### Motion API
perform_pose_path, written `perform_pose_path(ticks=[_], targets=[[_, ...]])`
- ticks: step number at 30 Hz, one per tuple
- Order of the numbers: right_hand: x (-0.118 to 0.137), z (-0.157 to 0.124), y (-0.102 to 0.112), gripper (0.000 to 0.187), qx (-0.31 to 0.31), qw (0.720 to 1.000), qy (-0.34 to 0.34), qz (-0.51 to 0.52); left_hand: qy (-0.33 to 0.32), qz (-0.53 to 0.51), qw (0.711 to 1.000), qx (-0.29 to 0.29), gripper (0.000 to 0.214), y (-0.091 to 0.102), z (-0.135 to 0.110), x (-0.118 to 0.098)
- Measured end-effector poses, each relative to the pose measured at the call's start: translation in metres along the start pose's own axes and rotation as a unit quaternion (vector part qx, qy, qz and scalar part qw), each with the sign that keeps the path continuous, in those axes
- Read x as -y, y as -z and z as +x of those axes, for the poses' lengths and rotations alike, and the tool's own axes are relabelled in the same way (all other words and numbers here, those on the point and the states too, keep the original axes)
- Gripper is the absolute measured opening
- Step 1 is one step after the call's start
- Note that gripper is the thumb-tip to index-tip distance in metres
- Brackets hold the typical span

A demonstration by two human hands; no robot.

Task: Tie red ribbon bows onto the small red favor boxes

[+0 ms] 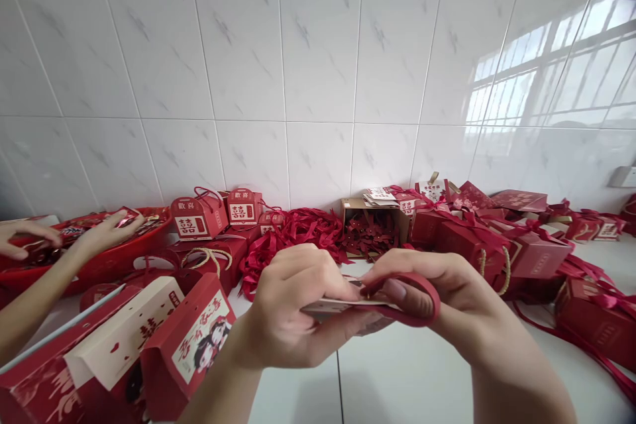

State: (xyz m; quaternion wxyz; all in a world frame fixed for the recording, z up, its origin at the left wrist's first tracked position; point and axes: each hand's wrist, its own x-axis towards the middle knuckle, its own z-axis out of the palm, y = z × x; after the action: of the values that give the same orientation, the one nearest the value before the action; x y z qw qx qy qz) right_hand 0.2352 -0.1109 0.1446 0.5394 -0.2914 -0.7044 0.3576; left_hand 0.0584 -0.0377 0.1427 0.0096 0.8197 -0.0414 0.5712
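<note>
Low over the white surface, in the middle of the view, my left hand (293, 305) is closed around a flat white-and-red paper piece (325, 307). Its fingers fold over the top, with the thumb underneath. My right hand (427, 285) pinches the far end of the same piece, beside a curved red strip (431, 301). The strip bends round the right thumb. My fingers hide most of the paper piece, so its full shape does not show. Behind my hands lies a heap of red ribbon (313, 232).
Another person's hands (106, 235) reach over a red basin (94, 271) of wrapped sweets. Red gift boxes (196, 217) stand at the left. An open cardboard box (375, 232) holds small red pieces. More boxes with bows (527, 248) crowd the right.
</note>
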Motion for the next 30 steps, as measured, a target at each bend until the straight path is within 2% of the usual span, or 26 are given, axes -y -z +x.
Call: perform_pose_path(ticks=[8, 11, 16, 25, 30], targets=[[-0.002, -0.002, -0.001, 0.023, 0.028, 0.994, 0.093, -0.041, -0.004, 0.012, 1.0, -0.016, 0.017, 0.006, -0.001, -0.002], [-0.003, -0.001, -0.002, 0.022, 0.023, 0.993, 0.104, -0.043, -0.019, 0.046, 0.999, -0.007, 0.015, 0.008, 0.001, -0.005], [-0.009, -0.001, -0.004, 0.021, 0.005, 0.992, 0.124, -0.023, -0.034, 0.087, 0.996, -0.005, 0.026, 0.01, 0.002, -0.007], [-0.016, 0.0, -0.002, 0.02, -0.01, 0.986, 0.157, -0.055, 0.011, 0.038, 0.999, -0.013, 0.026, 0.009, 0.001, -0.008], [-0.016, 0.001, -0.001, 0.021, -0.015, 0.983, 0.17, -0.069, 0.014, 0.025, 1.0, -0.007, 0.016, 0.008, 0.001, -0.008]])
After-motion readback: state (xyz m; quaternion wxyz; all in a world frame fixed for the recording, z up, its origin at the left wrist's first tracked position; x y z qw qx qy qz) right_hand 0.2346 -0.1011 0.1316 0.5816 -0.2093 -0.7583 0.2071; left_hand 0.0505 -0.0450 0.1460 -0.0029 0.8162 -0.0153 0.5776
